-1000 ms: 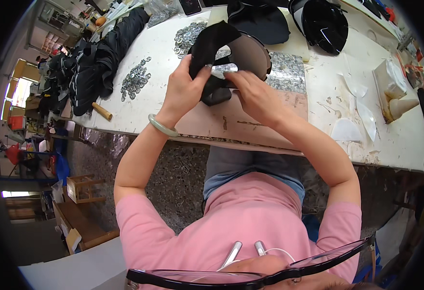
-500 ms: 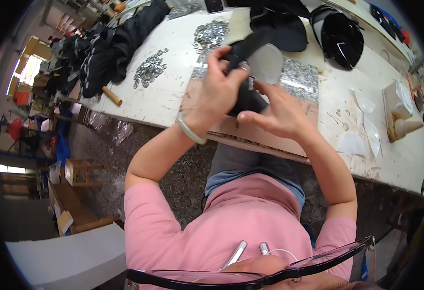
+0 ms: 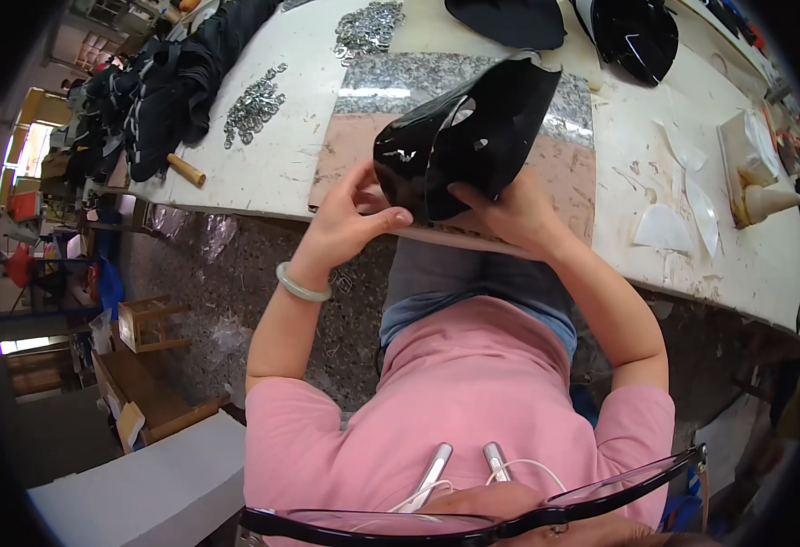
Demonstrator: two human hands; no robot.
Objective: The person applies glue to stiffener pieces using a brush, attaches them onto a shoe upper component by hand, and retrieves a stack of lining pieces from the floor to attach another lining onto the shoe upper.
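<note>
A glossy black curved piece, like a patent shoe upper (image 3: 487, 137), is raised over the near edge of the work board. My right hand (image 3: 517, 211) grips its lower right side, the thumb pressed on the black face and the fingers mostly hidden behind. By its lower left end is my left hand (image 3: 350, 219), with thumb and fingers apart. Those fingertips are partly hidden at the edge of the piece, and whether they touch it I cannot tell. The board's pinkish front part (image 3: 354, 146) and speckled grey back part (image 3: 377, 77) lie beneath.
Piles of small shiny metal pieces (image 3: 254, 105) lie left on the white table (image 3: 637, 196). A wooden stick (image 3: 187, 170) rests by its edge. Black goods (image 3: 176, 100) are heaped far left; more black pieces (image 3: 633, 41) lie at the back. White cut-outs (image 3: 663, 228) lie right.
The black piece has been turned and raised, so its glossy side now shows. My left hand has come down and left, off the strap-like part; my right hand now grips the piece.
</note>
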